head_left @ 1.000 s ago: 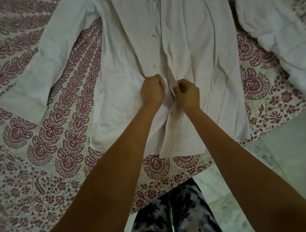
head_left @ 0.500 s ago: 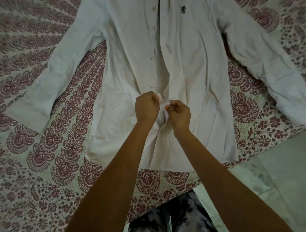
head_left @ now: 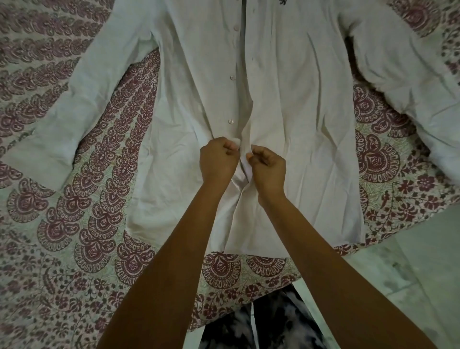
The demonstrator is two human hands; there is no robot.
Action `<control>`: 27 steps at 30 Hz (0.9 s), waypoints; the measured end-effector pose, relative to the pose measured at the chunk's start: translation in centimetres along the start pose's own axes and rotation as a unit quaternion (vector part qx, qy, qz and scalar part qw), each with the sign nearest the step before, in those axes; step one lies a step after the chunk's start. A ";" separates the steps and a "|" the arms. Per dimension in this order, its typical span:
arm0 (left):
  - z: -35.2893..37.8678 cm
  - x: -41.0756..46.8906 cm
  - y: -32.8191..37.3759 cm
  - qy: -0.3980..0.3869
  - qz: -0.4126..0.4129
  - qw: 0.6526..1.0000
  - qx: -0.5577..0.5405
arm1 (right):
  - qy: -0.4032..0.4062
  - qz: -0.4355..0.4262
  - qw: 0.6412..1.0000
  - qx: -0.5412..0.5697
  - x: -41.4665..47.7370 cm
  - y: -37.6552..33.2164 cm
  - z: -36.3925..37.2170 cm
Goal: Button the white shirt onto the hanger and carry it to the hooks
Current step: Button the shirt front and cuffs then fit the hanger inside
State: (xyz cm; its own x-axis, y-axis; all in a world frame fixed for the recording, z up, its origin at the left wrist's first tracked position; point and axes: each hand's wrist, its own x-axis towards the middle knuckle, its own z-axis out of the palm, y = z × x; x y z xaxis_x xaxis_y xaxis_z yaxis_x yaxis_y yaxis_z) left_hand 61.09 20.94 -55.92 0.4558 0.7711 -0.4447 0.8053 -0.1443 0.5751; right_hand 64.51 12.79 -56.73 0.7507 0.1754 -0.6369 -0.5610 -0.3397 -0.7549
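Observation:
The white shirt (head_left: 293, 104) lies flat and face up on the patterned bedspread (head_left: 82, 214), sleeves spread to both sides. Its front is unbuttoned, and small buttons (head_left: 232, 121) run down the left placket. My left hand (head_left: 217, 159) pinches the button-side edge low on the front. Close beside it, my right hand (head_left: 267, 167) pinches the buttonhole-side edge. The two edges meet between my fingers. A small dark logo (head_left: 282, 2) shows at the chest near the top edge. No hanger or hooks are visible.
The bed's edge runs diagonally at lower right, with pale tiled floor (head_left: 408, 279) beyond it. My patterned trouser legs (head_left: 261, 323) show at the bottom between my arms.
The view has shifted over the shirt while both hands keep pinching the two front edges at the same low spot. The right hand's fingers have loosened slightly.

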 end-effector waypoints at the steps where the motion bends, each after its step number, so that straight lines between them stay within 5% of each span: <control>1: 0.0 0.0 0.1 -0.006 -0.001 1.000 -0.026 | 0.002 -0.002 1.000 -0.001 -0.1 0.1 0.1; 6: -0.3 -0.4 0.4 -0.042 -0.037 0.977 -0.207 | 0.013 -0.025 0.999 -0.023 -0.4 -0.1 -0.2; 20: -2.0 0.2 -0.1 -0.173 -0.046 0.956 -0.231 | -0.008 0.007 0.997 0.073 -1.7 -0.9 -0.2; 27: -1.8 0.5 -0.4 -0.157 -0.027 0.962 -0.223 | -0.014 0.031 0.992 0.121 -2.0 -1.0 -0.5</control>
State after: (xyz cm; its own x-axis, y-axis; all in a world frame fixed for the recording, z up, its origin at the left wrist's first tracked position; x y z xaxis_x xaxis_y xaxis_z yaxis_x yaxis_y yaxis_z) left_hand 60.31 22.49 -55.11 0.5665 0.5347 -0.6270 0.6201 0.2245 0.7517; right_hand 63.74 12.34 -54.62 0.7043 0.1876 -0.6847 -0.6756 -0.1189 -0.7276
